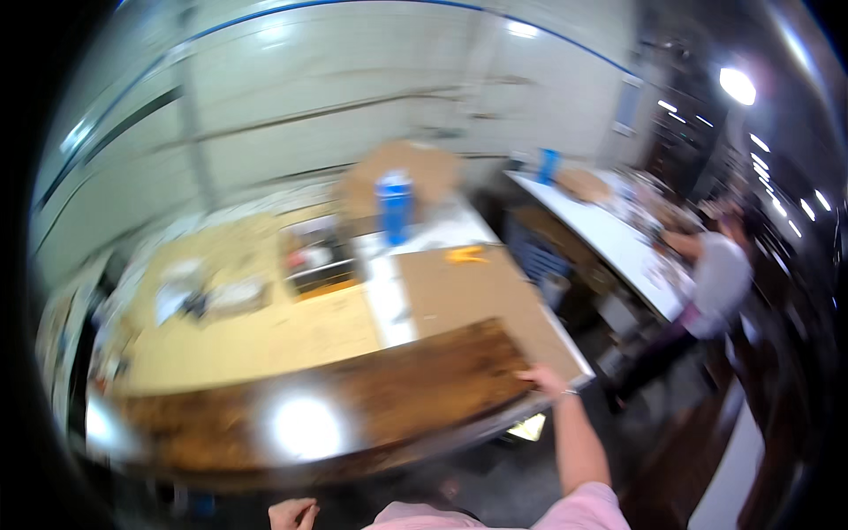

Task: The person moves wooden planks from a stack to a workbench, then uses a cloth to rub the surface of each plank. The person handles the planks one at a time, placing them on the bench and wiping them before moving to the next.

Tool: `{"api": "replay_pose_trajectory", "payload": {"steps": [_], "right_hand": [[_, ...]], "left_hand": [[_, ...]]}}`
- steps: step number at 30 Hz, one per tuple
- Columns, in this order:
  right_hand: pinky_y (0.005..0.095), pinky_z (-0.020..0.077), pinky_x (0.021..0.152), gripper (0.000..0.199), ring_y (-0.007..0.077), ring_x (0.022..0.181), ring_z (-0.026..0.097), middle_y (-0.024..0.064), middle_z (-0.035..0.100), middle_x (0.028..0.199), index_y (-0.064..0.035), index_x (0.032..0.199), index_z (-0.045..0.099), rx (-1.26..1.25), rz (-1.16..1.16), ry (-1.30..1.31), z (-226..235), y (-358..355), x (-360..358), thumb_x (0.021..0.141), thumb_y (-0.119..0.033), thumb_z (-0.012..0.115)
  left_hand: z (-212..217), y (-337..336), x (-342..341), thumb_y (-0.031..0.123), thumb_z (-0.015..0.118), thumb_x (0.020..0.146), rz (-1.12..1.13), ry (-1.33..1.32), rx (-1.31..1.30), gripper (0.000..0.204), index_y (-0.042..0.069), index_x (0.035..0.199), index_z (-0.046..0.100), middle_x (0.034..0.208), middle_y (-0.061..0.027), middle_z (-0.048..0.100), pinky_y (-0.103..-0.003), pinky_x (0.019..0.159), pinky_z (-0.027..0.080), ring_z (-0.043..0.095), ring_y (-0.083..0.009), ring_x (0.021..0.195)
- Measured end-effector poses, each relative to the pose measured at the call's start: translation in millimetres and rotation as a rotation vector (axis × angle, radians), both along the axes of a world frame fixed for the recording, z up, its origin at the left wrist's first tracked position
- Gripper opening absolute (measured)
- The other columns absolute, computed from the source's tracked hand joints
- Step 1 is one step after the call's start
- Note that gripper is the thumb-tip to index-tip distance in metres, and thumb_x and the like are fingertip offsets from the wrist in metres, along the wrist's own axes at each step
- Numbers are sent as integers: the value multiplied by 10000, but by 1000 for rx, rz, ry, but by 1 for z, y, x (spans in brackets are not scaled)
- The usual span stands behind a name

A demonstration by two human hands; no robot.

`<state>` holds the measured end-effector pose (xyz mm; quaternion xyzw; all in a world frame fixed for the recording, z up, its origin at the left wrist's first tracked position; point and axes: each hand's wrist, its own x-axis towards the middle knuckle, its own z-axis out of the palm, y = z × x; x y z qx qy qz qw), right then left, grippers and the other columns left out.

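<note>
A long, glossy dark-brown wooden board lies along the front of the workbench, with a bright lamp reflection on its surface. My right hand is closed on the board's right end, thumb on top; the undersides of its fingers are hidden. Low in the view, my left hand hangs apart from the board's near edge, its fingers curled in, and nothing shows in it. Motion blurs the whole picture somewhat.
Behind the board are a yellowish sheet, an open box of small items, a blue bottle and a yellow tool on brown cardboard. At right, a co-worker stands by a cluttered white table.
</note>
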<state>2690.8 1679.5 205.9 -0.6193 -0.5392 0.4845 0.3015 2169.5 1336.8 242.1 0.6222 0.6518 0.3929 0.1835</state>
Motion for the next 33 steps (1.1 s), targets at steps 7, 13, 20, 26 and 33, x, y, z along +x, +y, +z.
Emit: {"api": "replay_pose_trajectory", "payload": {"steps": [7, 13, 20, 26, 33], "right_hand": [[415, 459, 546, 180, 211, 588, 585, 96, 606, 640, 45, 813, 615, 552, -121, -910, -25, 22, 118, 744, -118, 647], [429, 483, 816, 288, 392, 872, 642, 272, 669, 909, 105, 937, 631, 690, -328, -652, -1, 50, -158, 734, -60, 511], [321, 479, 741, 229, 205, 782, 615, 119, 657, 803, 57, 874, 647, 780, 218, -233, 13, 104, -468, 686, -72, 620], [351, 471, 916, 474, 279, 1029, 630, 221, 661, 1093, 106, 1124, 610, 454, 827, -69, 29, 19, -775, 774, -198, 710], [337, 437, 958, 550, 266, 1079, 603, 217, 643, 1137, 135, 1172, 579, 114, 1307, -54, 34, -94, -1034, 841, -287, 701]], "left_hand": [[-65, -134, -72, 223, 641, 850, 341, -233, -248, 220, 59, 977, 714, 895, -135, 709, -337, 723, 552, 702, -260, 798], [-83, -268, -82, 201, 613, 877, 752, -421, -353, 220, 35, 990, 704, 858, -107, 724, -298, 721, 549, 709, -190, 769], [-94, -275, -126, 129, 588, 906, 949, -665, -218, 214, -28, 1024, 675, 832, -108, 721, -272, 704, 545, 697, -145, 755], [-103, -275, -215, 101, 568, 937, 1049, -785, -136, 212, -58, 1049, 652, 898, -120, 704, -262, 732, 538, 671, -137, 778], [-82, -246, -391, 164, 589, 929, 1012, -709, -221, 238, 3, 1091, 653, 965, -88, 700, -281, 767, 526, 663, -149, 864]]}}
